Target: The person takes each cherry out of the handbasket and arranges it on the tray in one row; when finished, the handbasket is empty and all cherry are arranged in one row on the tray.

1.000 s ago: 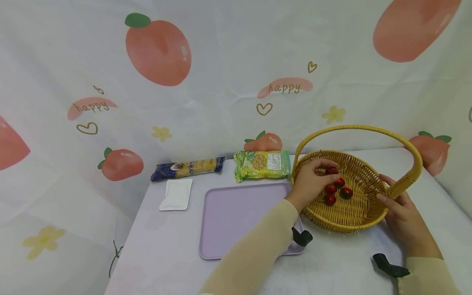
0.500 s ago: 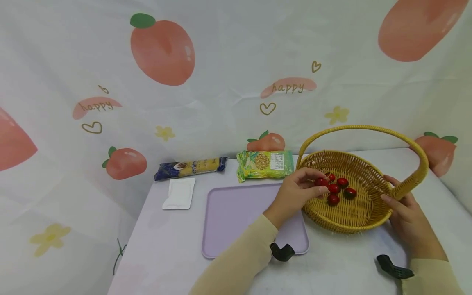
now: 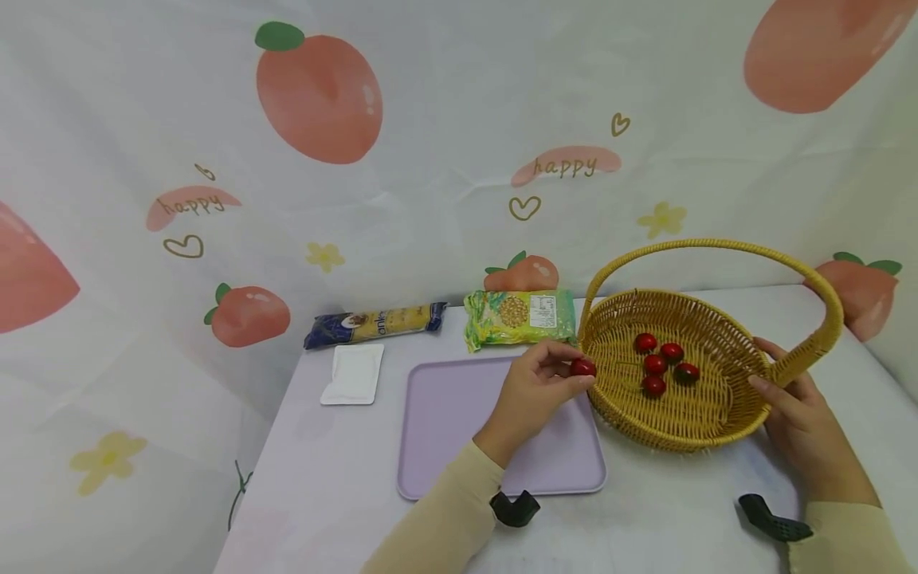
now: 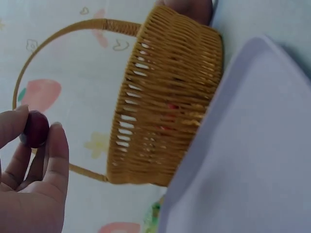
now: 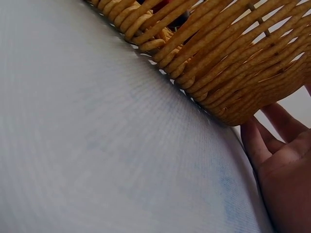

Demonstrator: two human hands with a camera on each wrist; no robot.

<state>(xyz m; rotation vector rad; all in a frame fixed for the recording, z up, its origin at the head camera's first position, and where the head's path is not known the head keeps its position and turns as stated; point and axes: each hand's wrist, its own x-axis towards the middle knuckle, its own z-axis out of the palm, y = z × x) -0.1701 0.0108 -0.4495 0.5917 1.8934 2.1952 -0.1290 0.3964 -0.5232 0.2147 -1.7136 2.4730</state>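
In the head view my left hand pinches a dark red cherry between thumb and fingers, above the right part of the lilac tray and just left of the basket's rim. The left wrist view shows this cherry close up, held at the fingertips. The yellow wicker basket stands on the table with its tall handle upright. Several more cherries lie inside it. My right hand grips the basket's right side by the handle's foot, thumb over the rim; its other fingers are partly hidden behind the wicker.
A green and yellow packet lies behind the tray. Left of it is a blue and gold packet, with a flat white pouch in front. A cloth backdrop printed with fruit hangs behind the table.
My left hand has lifted a cherry out of the basket and carried it left, past the rim and over the tray. My right hand keeps its hold on the basket.
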